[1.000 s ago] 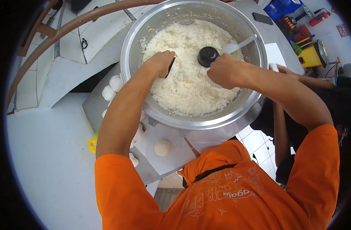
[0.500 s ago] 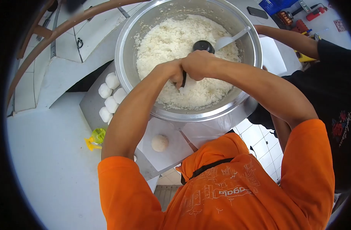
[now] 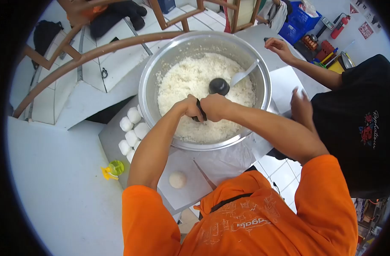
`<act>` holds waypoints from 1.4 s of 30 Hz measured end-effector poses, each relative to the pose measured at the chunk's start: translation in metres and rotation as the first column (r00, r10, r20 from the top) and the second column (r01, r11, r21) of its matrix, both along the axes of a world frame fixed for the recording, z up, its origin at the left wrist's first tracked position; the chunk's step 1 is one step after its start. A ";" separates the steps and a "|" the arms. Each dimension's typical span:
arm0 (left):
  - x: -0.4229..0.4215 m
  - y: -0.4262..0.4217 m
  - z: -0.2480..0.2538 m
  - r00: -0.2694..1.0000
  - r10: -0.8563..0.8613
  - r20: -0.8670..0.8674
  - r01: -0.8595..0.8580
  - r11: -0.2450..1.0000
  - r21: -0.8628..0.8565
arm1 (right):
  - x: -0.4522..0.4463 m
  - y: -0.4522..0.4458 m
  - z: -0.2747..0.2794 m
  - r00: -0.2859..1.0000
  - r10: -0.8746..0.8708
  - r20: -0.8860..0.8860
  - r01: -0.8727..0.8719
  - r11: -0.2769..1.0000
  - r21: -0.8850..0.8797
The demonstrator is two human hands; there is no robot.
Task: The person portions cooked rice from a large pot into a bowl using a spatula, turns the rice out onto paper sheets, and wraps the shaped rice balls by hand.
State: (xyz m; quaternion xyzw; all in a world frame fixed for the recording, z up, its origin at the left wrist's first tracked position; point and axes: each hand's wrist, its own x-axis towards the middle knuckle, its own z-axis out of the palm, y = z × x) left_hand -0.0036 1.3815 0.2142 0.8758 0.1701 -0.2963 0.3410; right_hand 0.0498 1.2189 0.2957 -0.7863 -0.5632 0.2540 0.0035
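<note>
A large metal pot (image 3: 263, 102) holds cooked white rice (image 3: 182, 77). Over its near side, my left hand (image 3: 191, 107) is closed on a black curved piece (image 3: 201, 110), most of it hidden by the fingers. My right hand (image 3: 217, 106) is closed against the same piece, right beside the left. Just beyond them, a round black cup-like thing (image 3: 219, 86) rests on the rice. A white plastic scoop (image 3: 245, 73) leans from the rice against the pot's right wall. Below the pot, a round rice-coloured ball (image 3: 177, 180) sits on white paper (image 3: 182, 196).
Several white wrapped packets (image 3: 131, 137) crowd the pot's left side. A yellow-green pump bottle (image 3: 114, 169) stands further left. Clear plastic (image 3: 233, 162) lies at the pot's front. A person in black (image 3: 352, 128) stands at right, one hand (image 3: 280, 49) over the counter.
My view has tilted up, so the pot sits lower in view. My hands stay together over the rice, now nearer the pot's front. The other person's arms show more, hands raised.
</note>
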 end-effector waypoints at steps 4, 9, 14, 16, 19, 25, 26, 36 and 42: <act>-0.015 0.011 0.050 0.848 0.331 0.415 -0.349 0.936 -0.033 | -0.008 -0.008 0.062 0.976 -0.051 0.213 0.003 0.976 0.218; -0.056 0.003 0.131 0.595 0.341 0.728 -0.320 0.931 -0.174 | 0.016 -0.053 0.104 0.948 -0.308 0.086 0.184 0.745 0.641; -0.083 -0.017 0.129 0.486 0.527 0.697 -0.292 0.850 -0.439 | 0.019 -0.065 0.035 0.787 0.079 -0.612 0.517 0.456 0.724; -0.086 -0.029 0.118 0.381 0.495 0.781 -0.316 0.864 -0.393 | -0.010 -0.072 0.053 0.816 -0.022 -0.577 0.470 0.606 0.642; -0.088 -0.034 0.111 0.378 0.459 0.804 -0.335 0.878 -0.343 | -0.029 -0.059 0.031 0.895 0.017 -0.447 0.366 0.544 0.755; -0.096 -0.052 0.138 0.481 0.390 0.785 -0.391 0.897 -0.206 | -0.020 -0.049 0.038 0.716 0.100 -0.691 0.395 0.759 0.518; -0.097 -0.051 0.140 0.511 0.391 0.765 -0.395 0.898 -0.195 | -0.017 -0.049 0.037 0.665 0.122 -0.737 0.406 0.769 0.494; -0.104 -0.036 0.137 0.635 0.327 0.700 -0.349 0.930 -0.118 | -0.016 -0.011 0.023 0.832 -0.033 -0.554 0.456 0.610 0.648; -0.096 -0.015 0.119 0.599 0.418 0.683 -0.368 0.901 -0.229 | -0.015 -0.024 0.021 0.735 0.015 -0.678 0.492 0.677 0.548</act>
